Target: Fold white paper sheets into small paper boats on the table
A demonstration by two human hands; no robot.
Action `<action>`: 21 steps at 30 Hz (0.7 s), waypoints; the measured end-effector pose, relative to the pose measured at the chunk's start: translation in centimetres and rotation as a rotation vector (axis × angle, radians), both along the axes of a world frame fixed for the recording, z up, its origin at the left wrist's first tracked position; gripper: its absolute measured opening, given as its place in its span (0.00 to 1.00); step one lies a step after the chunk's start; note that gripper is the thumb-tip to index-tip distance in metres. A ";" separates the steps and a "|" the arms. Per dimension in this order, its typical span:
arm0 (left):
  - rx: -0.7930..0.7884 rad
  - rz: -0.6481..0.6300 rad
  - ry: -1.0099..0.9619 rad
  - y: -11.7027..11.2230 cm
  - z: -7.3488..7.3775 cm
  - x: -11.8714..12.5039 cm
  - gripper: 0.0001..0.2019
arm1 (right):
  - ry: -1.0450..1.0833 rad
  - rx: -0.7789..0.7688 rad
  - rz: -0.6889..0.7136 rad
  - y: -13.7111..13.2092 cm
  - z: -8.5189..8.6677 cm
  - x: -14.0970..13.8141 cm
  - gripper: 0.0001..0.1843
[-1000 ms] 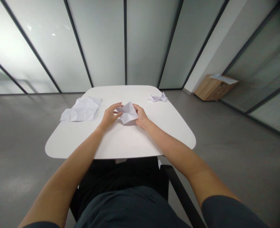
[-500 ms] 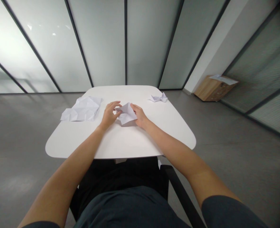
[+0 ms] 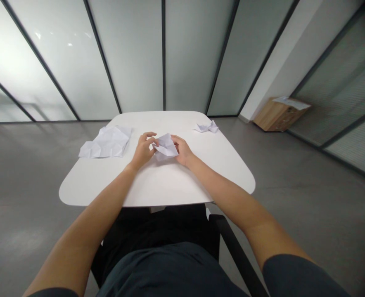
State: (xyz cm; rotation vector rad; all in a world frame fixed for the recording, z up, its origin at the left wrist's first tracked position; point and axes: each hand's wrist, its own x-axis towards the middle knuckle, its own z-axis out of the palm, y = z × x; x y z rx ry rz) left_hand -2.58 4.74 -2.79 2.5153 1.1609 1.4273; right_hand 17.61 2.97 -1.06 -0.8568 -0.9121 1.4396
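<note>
Between my hands, just over the middle of the white table, is a small piece of folded white paper [image 3: 166, 147] with creased flaps standing up. My left hand [image 3: 144, 147] pinches its left corner between thumb and fingers. On the other side, my right hand [image 3: 182, 150] grips the right edge, with the fingertips partly hidden behind the paper. Creased white sheets [image 3: 108, 142] lie at the table's left edge. A smaller folded paper piece [image 3: 206, 127] with pointed ends rests at the far right.
The white table [image 3: 167, 185] has rounded corners and stands before a frosted glass wall [image 3: 133, 57]. A black chair armrest [image 3: 232, 247] is below on the right. On the floor at the right stands a wooden cabinet [image 3: 275, 117] with papers on top.
The paper in my hands has changed shape: its front flap is tilted and a fold now shows across it. My left fingers have shifted slightly at its left corner. The other papers stay put.
</note>
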 end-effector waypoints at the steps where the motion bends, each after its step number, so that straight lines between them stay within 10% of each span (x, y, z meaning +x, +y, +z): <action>1: -0.008 0.001 0.017 0.0 -0.1 0.0 0.05 | 0.009 -0.011 -0.030 0.2 -0.1 -0.1 0.14; 17: -0.218 0.049 -0.140 0.0 0.4 -0.2 0.15 | -0.379 0.079 -0.047 0.5 -1.4 0.4 0.08; 21: -0.349 0.029 -0.191 0.1 0.1 -0.3 0.26 | -0.269 0.015 0.011 0.6 -0.6 0.5 0.26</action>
